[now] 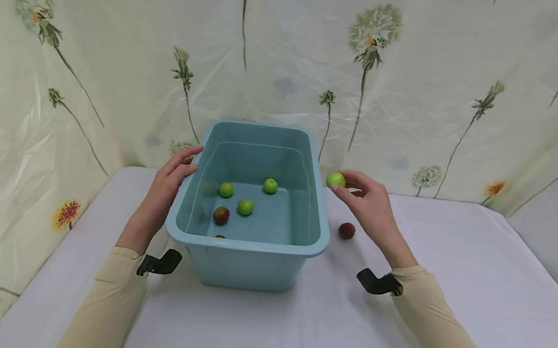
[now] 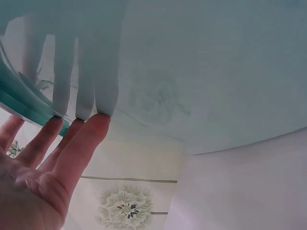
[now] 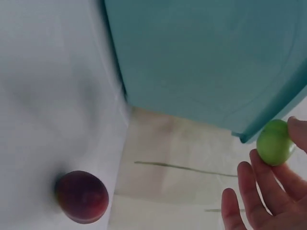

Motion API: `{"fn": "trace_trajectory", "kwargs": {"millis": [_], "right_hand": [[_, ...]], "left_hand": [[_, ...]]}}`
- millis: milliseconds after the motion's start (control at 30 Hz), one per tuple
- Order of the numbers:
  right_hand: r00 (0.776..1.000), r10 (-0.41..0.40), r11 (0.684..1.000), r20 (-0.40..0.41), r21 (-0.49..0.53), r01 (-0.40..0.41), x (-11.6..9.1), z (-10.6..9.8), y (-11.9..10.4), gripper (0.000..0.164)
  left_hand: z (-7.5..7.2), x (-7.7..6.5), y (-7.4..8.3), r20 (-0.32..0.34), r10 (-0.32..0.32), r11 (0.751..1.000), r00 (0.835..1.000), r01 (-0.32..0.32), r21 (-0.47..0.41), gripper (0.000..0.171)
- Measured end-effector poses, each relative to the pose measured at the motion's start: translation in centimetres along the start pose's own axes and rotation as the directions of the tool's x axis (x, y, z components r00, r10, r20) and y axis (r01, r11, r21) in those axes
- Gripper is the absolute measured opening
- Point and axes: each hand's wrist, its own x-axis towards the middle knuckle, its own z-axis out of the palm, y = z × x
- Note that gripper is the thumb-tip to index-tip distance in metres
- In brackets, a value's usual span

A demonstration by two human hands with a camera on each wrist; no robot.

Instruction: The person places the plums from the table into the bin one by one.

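Observation:
In the head view a light-blue plastic tub (image 1: 246, 245) stands on the table. My right hand (image 1: 372, 209) pinches a small round green fruit (image 1: 335, 180) between thumb and fingers, just outside the tub's right rim; the right wrist view shows the same green fruit (image 3: 275, 143). On the tub's left side, my left hand (image 1: 160, 193) touches the outer wall below the rim with extended fingertips (image 2: 98, 122). Inside the tub lie green fruits (image 1: 245, 207) and a red-green one (image 1: 220, 215), with another partly hidden by the near rim.
A dark red fruit (image 1: 347, 230) lies on the white-covered table (image 1: 343, 339), right of the tub, below my right hand. A speck of dark red shows behind that hand's fingers. Behind the table hangs a flower-patterned sheet (image 1: 291, 56).

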Motion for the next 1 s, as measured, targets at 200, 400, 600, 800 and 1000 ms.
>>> {"fn": "trace_trajectory", "kwargs": {"millis": [200,400,600,800,1000], "right_hand": [[0.999,-0.04,0.998,-0.032,0.047,0.042,0.4,0.2,-0.8,0.042],[0.994,-0.084,0.99,-0.075,0.107,0.091,0.6,0.1,-2.8,0.037],[0.984,-0.155,0.975,-0.088,0.148,0.167,0.4,-0.1,-6.3,0.035],[0.976,-0.213,0.962,-0.053,0.161,0.219,0.9,0.2,-8.2,0.034],[0.968,-0.25,0.959,0.019,0.144,0.245,2.0,1.0,-9.2,0.034]], "left_hand": [[0.0,0.0,0.0,0.003,0.0,1.0,1.0,0.0,0.005,0.048],[0.0,0.0,0.0,-0.007,0.005,1.0,1.0,-0.005,0.004,0.048],[0.0,0.0,-0.2,-0.017,0.004,1.0,1.0,-0.004,0.001,0.047],[0.0,0.1,-0.2,-0.021,0.007,1.0,1.0,-0.007,0.005,0.047],[0.1,0.1,-0.2,-0.015,0.01,1.0,1.0,-0.01,-0.007,0.046]]}}
